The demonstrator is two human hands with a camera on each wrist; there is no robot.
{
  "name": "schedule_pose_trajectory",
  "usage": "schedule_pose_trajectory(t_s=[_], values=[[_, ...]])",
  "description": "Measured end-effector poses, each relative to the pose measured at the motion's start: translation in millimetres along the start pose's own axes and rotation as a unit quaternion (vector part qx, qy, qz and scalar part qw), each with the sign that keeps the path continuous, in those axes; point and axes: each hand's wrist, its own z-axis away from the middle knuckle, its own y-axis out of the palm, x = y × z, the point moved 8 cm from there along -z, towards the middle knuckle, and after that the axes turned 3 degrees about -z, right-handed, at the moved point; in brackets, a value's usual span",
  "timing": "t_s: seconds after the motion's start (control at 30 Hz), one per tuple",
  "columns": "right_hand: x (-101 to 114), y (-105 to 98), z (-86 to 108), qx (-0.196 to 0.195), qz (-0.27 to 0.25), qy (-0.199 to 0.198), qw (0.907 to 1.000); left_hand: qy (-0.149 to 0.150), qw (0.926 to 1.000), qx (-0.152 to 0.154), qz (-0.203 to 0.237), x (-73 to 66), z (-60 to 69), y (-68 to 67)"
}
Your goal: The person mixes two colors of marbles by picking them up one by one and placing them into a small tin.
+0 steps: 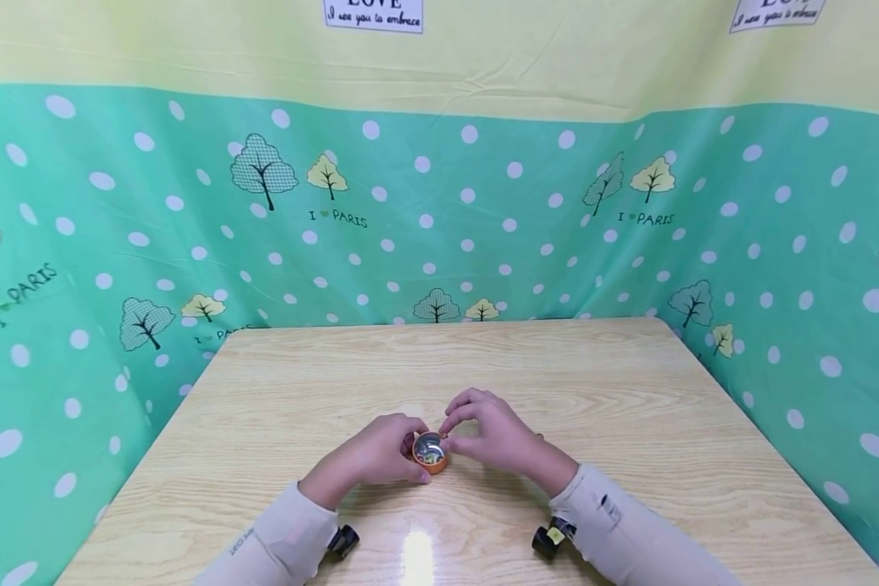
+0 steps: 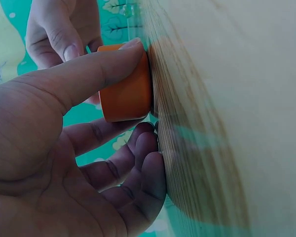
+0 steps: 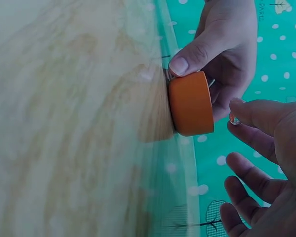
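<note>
A small round orange container point(image 1: 430, 467) stands on the table, with small colourful pieces inside its shiny interior. My left hand point(image 1: 387, 449) grips its side between thumb and fingers; in the left wrist view the thumb lies along the orange wall point(image 2: 126, 96). Just right of the container's rim is my right hand point(image 1: 496, 433). In the right wrist view, that hand point(image 3: 271, 148) pinches a small, clear and reddish bead-like piece point(image 3: 234, 119) between thumb and index finger, apart from the orange container point(image 3: 191, 104). Its other fingers are spread.
The wooden table point(image 1: 439, 366) has a light grain and a bright reflection near the front. A green dotted cloth point(image 1: 439, 203) with printed trees hangs behind and at both sides. Dark devices are strapped at both wrists.
</note>
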Motion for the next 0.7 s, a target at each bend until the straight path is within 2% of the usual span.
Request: schedule_pose_trajectory(t_s=[0.37,0.7], values=[[-5,10,1.0,0.028,-0.012,0.017,0.9994,0.002,0.9999,0.004,0.009,-1.4,1.0,-0.4],[-7,13,0.7,0.03,0.003,0.013,0.9995,-0.001,1.0,-0.001,-0.002,0.1,0.1,0.3]])
